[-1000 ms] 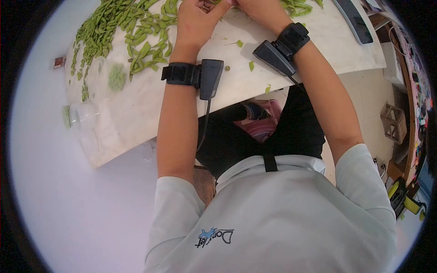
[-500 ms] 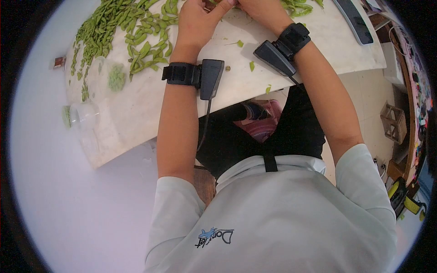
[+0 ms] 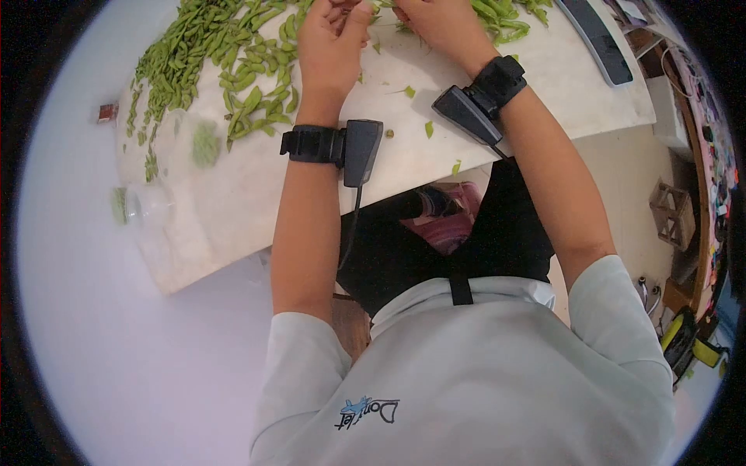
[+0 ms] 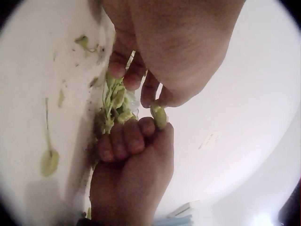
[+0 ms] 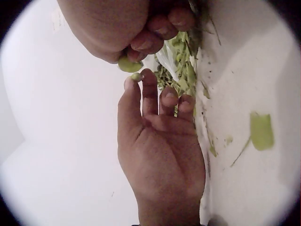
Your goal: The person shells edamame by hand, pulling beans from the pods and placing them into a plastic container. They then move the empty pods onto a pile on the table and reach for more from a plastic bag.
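Note:
In the head view, my left hand [image 3: 332, 48] and right hand [image 3: 449, 33] are close together over the table at the top edge. The right wrist view shows my left thumb and forefinger pinching a small green bean [image 5: 136, 76]. Beside it, my right hand [image 5: 110, 28] pinches a green pod [image 5: 130, 64] between thumb and forefinger, its other fingers curled. The left wrist view has the pod [image 4: 160, 117] in my right hand [image 4: 134, 181], close to the fingertips of my left hand [image 4: 181, 44]; whether they touch it is unclear. More pods [image 4: 118, 101] lie behind.
A large spread of pods [image 3: 175, 74] covers the table's [image 3: 198, 241] left part; more pods [image 3: 501, 23] lie beyond my right hand. A clear container [image 3: 151, 206] and a light green heap [image 3: 205, 144] are at the left, a phone-like slab [image 3: 594, 39] at the right.
My hands were together at the fingertips; now a gap shows between them in the head view, the left having shifted slightly left. The whole table scene sits a little lower in the frame.

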The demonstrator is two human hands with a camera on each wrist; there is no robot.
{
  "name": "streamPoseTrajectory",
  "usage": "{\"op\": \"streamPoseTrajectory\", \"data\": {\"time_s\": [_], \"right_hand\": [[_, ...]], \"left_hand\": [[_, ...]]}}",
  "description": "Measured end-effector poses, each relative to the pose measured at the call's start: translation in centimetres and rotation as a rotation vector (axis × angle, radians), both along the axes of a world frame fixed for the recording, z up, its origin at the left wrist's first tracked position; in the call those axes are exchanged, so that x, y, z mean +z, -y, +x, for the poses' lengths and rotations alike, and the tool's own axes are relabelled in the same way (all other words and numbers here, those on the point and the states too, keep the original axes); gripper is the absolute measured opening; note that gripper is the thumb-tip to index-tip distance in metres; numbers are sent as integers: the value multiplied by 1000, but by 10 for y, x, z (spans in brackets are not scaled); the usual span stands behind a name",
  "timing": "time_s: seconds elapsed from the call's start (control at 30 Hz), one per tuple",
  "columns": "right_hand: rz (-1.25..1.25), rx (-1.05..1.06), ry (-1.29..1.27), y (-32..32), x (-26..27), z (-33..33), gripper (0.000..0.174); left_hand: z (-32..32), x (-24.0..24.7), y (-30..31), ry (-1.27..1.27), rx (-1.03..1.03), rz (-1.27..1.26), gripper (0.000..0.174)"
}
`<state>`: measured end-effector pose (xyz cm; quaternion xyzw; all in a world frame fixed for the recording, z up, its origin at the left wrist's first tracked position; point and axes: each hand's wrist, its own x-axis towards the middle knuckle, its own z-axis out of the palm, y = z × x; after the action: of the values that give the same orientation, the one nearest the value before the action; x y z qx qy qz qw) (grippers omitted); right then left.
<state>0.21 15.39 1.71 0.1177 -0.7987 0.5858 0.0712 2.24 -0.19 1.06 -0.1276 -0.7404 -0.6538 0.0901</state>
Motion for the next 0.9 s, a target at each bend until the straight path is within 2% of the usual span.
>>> {"op": "streamPoseTrajectory", "data": {"time_s": [0.2, 0.37, 0.43, 0.47, 0.5, 0.57, 0.67, 0.77, 0.87, 0.9], "right_hand": [[-23, -8, 22, -1, 3, 2, 50], [17, 14, 18, -4, -1, -2, 47], [59, -1, -73, -6, -10, -4, 47], [78, -5, -120, -6, -14, -6, 48], [87, -38, -90, -6, -11, -5, 58], [67, -39, -59, -6, -15, -8, 57], [24, -29, 10, -4, -10, -6, 56], [-27, -23, 42, -5, -8, -8, 55], [-93, -12, 60, -4, -7, -2, 52], [-126, -8, 46, -3, -10, -4, 51]], "left_hand": [[-6, -6, 12, -38, -13, 9, 26], [-2, -6, 6, -46, 11, 102, 21], [5, 3, 5, -28, 18, 91, 22], [8, 6, 6, -39, 32, 129, 23], [10, 7, 8, -52, 50, 166, 23], [18, 9, 21, -87, 109, 255, 25], [57, 34, 54, -48, 312, 69, 25], [79, 41, 123, -161, 477, -104, 22], [92, 63, 187, -200, 635, -214, 20], [93, 72, 200, -149, 675, -328, 20]]}}
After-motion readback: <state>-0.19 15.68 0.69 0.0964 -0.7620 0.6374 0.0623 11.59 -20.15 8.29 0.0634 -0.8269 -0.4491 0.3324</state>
